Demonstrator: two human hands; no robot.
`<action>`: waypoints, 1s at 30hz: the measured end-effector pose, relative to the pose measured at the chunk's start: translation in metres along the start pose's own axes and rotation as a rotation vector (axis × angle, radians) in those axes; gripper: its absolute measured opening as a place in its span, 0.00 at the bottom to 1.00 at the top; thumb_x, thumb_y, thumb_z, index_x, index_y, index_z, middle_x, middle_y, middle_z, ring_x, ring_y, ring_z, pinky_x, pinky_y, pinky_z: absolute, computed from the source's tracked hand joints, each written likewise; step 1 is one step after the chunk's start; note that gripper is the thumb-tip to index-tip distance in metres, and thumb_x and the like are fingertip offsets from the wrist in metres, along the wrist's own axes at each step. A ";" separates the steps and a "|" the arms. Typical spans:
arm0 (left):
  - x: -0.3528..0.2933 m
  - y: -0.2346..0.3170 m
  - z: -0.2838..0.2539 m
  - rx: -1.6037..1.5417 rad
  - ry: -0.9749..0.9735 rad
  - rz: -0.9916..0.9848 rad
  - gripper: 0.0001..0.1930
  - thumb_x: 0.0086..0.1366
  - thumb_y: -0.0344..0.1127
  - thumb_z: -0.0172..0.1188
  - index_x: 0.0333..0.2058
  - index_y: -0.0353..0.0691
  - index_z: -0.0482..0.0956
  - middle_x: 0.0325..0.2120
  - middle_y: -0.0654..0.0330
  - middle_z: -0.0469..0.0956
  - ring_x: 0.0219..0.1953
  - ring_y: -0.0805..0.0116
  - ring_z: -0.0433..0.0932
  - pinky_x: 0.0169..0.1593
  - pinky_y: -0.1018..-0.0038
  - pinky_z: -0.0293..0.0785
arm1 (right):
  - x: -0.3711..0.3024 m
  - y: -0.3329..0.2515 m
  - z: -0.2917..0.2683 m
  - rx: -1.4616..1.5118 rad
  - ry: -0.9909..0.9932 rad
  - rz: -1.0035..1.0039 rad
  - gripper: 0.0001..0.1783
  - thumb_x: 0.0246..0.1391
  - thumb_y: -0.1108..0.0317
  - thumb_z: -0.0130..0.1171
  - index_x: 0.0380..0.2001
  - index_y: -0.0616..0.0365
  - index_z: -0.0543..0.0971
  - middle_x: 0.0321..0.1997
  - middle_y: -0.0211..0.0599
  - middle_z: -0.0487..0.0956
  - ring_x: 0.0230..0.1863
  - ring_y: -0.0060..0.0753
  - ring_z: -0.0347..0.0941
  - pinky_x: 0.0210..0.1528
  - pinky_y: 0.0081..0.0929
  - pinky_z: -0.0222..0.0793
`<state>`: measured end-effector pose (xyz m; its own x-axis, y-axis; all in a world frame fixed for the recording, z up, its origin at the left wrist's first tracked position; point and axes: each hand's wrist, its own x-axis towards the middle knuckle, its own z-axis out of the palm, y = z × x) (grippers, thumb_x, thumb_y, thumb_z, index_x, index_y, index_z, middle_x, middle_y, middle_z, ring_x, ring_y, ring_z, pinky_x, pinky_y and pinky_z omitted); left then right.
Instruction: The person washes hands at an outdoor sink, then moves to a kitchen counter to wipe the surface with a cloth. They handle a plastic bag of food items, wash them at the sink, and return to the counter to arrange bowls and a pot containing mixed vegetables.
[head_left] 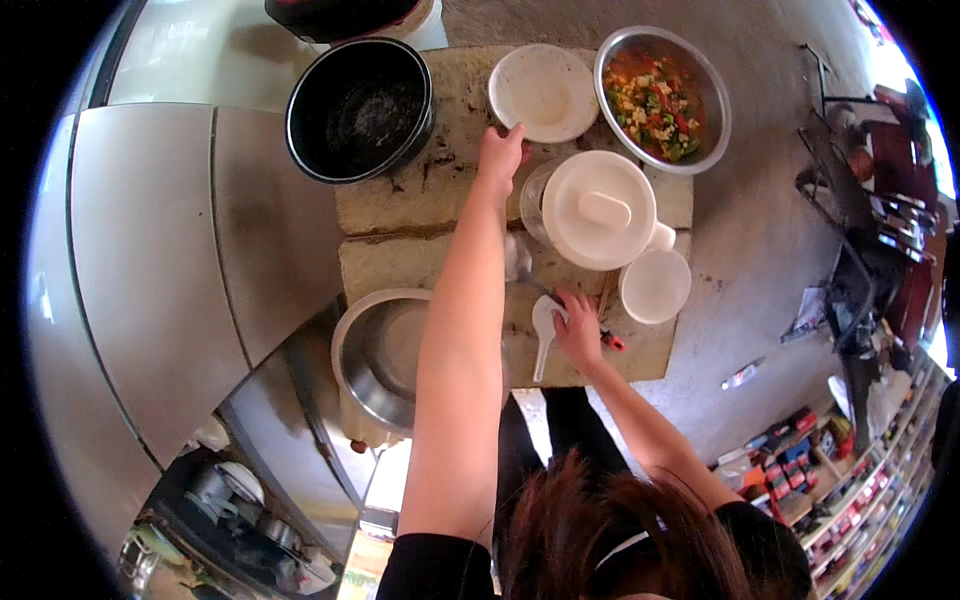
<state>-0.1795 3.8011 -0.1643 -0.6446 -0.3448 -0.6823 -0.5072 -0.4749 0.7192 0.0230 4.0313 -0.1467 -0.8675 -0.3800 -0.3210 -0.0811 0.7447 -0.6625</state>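
Observation:
My left hand (503,158) reaches to the far side of the table and pinches the near rim of a shallow white plate (543,90), thumb on top. Close to the near edge, my right hand (578,330) is curled low, its fingertips against the bowl of a white soup spoon (546,318). A metal spoon (517,258) lies with its handle running toward that hand. A red handle end (612,342) shows beside the palm. What the right fingers grip, if anything, is hidden.
A black bowl (360,110) stands far left, and a steel basin (365,350) near left, partly behind my forearm. Far right is a metal bowl (720,110) of chopped vegetables in reddish liquid. A lidded white pitcher (600,235) and a white cup (656,286) sit mid-right.

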 end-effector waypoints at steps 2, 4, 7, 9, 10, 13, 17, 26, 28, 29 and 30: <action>0.014 -0.010 -0.004 -0.119 -0.096 -0.081 0.14 0.62 0.34 0.51 0.42 0.29 0.68 0.40 0.50 0.73 0.38 0.62 0.76 0.38 0.68 0.79 | -0.004 -0.002 -0.004 0.001 -0.012 -0.048 0.23 0.42 0.74 0.55 0.47 0.59 0.70 0.44 0.47 0.70 0.48 0.53 0.63 0.52 0.43 0.60; 0.011 -0.010 0.014 -0.153 -0.055 -0.005 0.14 0.62 0.32 0.49 0.42 0.26 0.68 0.41 0.49 0.72 0.38 0.61 0.76 0.35 0.69 0.80 | -0.006 -0.011 -0.017 -0.005 -0.033 -0.007 0.21 0.42 0.75 0.56 0.44 0.59 0.71 0.45 0.45 0.69 0.49 0.50 0.62 0.53 0.40 0.58; 0.009 -0.008 0.014 -0.089 0.036 0.048 0.14 0.60 0.27 0.46 0.43 0.25 0.68 0.41 0.48 0.72 0.37 0.59 0.77 0.34 0.69 0.81 | -0.015 -0.013 -0.028 0.008 -0.075 -0.048 0.21 0.41 0.75 0.57 0.43 0.59 0.72 0.45 0.44 0.70 0.49 0.49 0.62 0.53 0.38 0.59; -0.011 0.010 0.021 -0.028 0.088 0.023 0.16 0.60 0.26 0.45 0.47 0.28 0.65 0.42 0.49 0.72 0.36 0.59 0.77 0.35 0.68 0.80 | -0.018 -0.013 -0.037 0.000 -0.073 -0.054 0.21 0.40 0.76 0.57 0.42 0.59 0.72 0.46 0.44 0.69 0.49 0.49 0.62 0.53 0.39 0.59; -0.019 0.017 0.023 -0.023 0.114 0.129 0.15 0.59 0.26 0.46 0.45 0.27 0.65 0.39 0.48 0.73 0.35 0.59 0.78 0.33 0.69 0.80 | -0.020 -0.013 -0.040 -0.001 -0.076 -0.058 0.20 0.40 0.76 0.56 0.42 0.59 0.72 0.46 0.43 0.69 0.49 0.49 0.62 0.53 0.39 0.60; -0.042 0.038 0.011 0.064 0.214 0.382 0.14 0.57 0.27 0.48 0.42 0.27 0.64 0.34 0.48 0.75 0.32 0.60 0.78 0.28 0.70 0.79 | -0.027 -0.009 -0.045 0.028 -0.096 -0.078 0.19 0.40 0.77 0.56 0.41 0.59 0.72 0.45 0.43 0.70 0.49 0.49 0.63 0.53 0.38 0.60; -0.060 0.067 -0.023 0.172 0.304 0.633 0.16 0.55 0.28 0.50 0.43 0.29 0.62 0.32 0.49 0.75 0.31 0.60 0.78 0.28 0.70 0.77 | -0.038 -0.014 -0.045 -0.002 -0.170 -0.115 0.19 0.41 0.76 0.57 0.41 0.58 0.72 0.45 0.41 0.71 0.49 0.47 0.63 0.52 0.38 0.60; -0.282 0.007 -0.046 -0.507 0.249 0.161 0.24 0.53 0.28 0.52 0.50 0.34 0.61 0.36 0.59 0.73 0.31 0.75 0.71 0.32 0.79 0.69 | -0.056 -0.033 -0.044 -0.008 -0.153 -0.239 0.18 0.43 0.76 0.55 0.42 0.59 0.73 0.46 0.43 0.71 0.50 0.47 0.63 0.53 0.40 0.58; -0.329 -0.036 -0.052 -0.661 0.315 0.033 0.23 0.54 0.28 0.51 0.51 0.34 0.62 0.37 0.60 0.72 0.33 0.76 0.70 0.35 0.79 0.68 | -0.063 -0.036 -0.039 -0.164 -0.152 -0.312 0.18 0.43 0.75 0.55 0.42 0.60 0.73 0.46 0.43 0.71 0.51 0.47 0.63 0.53 0.39 0.59; -0.359 -0.054 -0.061 -0.687 0.369 -0.015 0.23 0.54 0.27 0.50 0.51 0.34 0.62 0.38 0.61 0.72 0.35 0.77 0.70 0.36 0.79 0.68 | -0.066 -0.036 -0.037 -0.248 -0.142 -0.372 0.19 0.44 0.74 0.55 0.43 0.60 0.73 0.46 0.43 0.71 0.51 0.47 0.63 0.53 0.39 0.59; -0.386 -0.080 -0.074 -0.657 0.374 -0.059 0.23 0.54 0.27 0.51 0.50 0.34 0.63 0.39 0.60 0.72 0.37 0.75 0.71 0.39 0.77 0.69 | -0.065 -0.027 -0.030 -0.120 -0.201 -0.489 0.20 0.44 0.73 0.56 0.44 0.62 0.72 0.45 0.42 0.71 0.51 0.47 0.64 0.52 0.40 0.61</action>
<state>0.1521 3.9125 0.0320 -0.3310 -0.5000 -0.8003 -0.0144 -0.8453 0.5340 0.0672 4.0523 -0.0878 -0.6047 -0.7865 -0.1254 -0.5178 0.5079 -0.6885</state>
